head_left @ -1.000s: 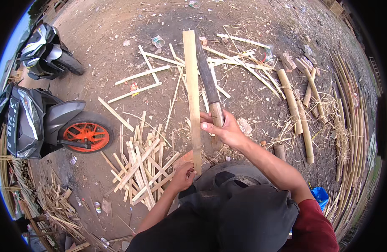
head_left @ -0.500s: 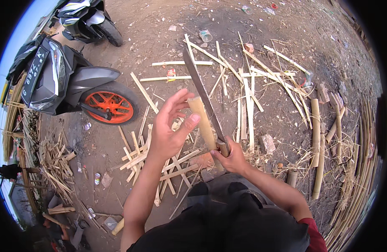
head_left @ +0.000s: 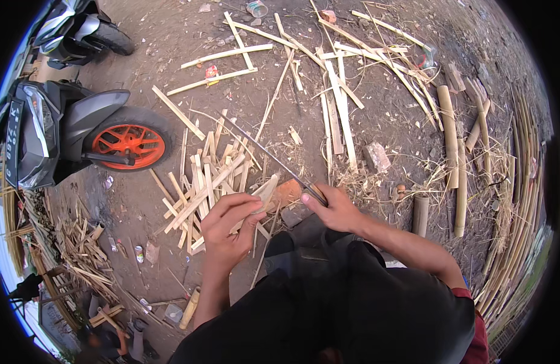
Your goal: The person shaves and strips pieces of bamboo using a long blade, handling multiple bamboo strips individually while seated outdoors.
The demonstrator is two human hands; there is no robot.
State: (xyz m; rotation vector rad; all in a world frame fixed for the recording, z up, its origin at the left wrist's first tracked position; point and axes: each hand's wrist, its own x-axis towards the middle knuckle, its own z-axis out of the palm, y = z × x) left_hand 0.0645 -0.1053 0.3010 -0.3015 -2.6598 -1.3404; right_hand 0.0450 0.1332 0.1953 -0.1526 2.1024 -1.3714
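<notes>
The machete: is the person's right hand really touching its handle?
Touching. The head view shows the right hand closed on the machete's handle, with the blade running out toward the upper left.

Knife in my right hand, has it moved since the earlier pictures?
Yes. Judged against the orange brick, the knife has tilted over, its tip swinging left and lower in the picture.
</notes>
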